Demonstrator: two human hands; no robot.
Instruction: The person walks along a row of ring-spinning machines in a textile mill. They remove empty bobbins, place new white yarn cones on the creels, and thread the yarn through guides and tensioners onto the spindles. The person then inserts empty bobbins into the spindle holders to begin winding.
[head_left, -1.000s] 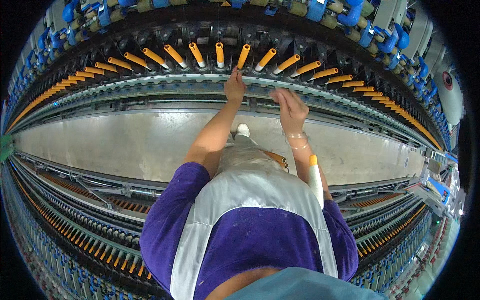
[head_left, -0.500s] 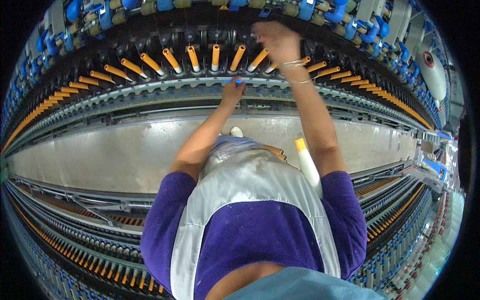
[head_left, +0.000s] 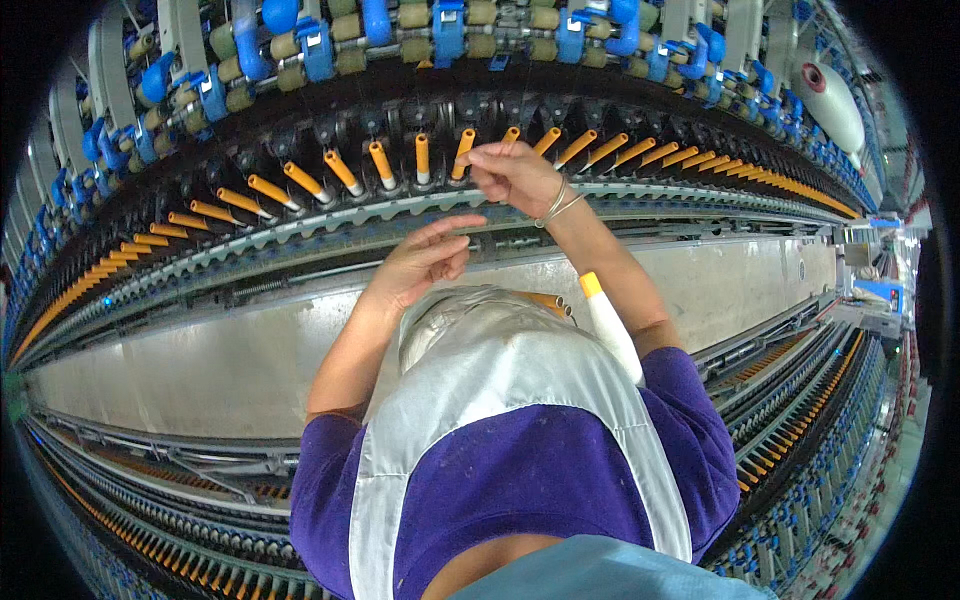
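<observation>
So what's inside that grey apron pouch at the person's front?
The apron pouch shows orange tube ends at its mouth and a white bobbin with a yellow tip beside it. Deeper contents are covered by the fabric.

A long spinning frame (head_left: pixel 300 215) curves across the whole view, with a row of orange bobbins (head_left: pixel 340 170) below blue and tan rollers (head_left: pixel 320 50). A pale grey floor (head_left: pixel 180 350) runs as an aisle beside it. A second frame (head_left: pixel 800 400) lines the lower right.
</observation>
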